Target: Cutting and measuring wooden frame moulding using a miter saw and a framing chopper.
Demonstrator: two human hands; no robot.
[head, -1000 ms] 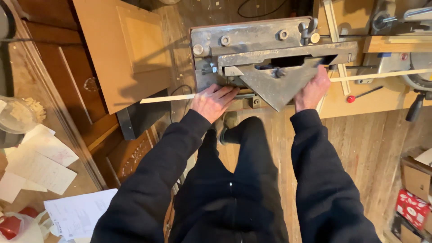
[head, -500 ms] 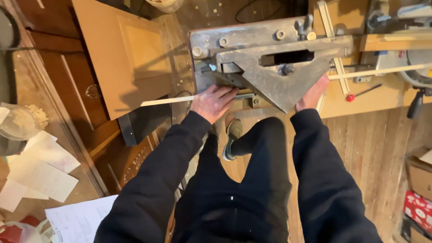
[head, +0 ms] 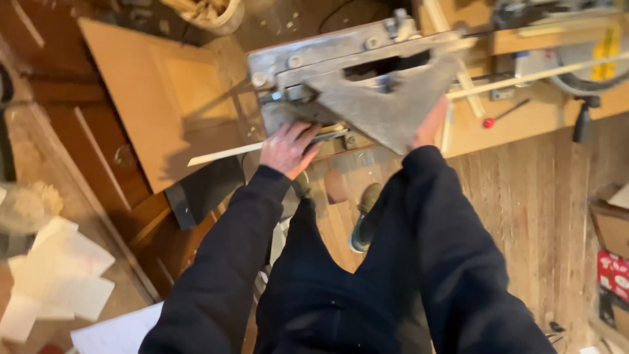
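Left hand flat on thin pale wood strip, fingers spread, pressing it against front edge of grey metal cutting machine. Strip juts left past machine's left corner, over leaning wooden panel. Right hand mostly hidden under machine's triangular plate; grip cannot tell. Second length of strip runs out right across workbench. Red-knobbed lever near bench front edge. Shoe on plank floor below.
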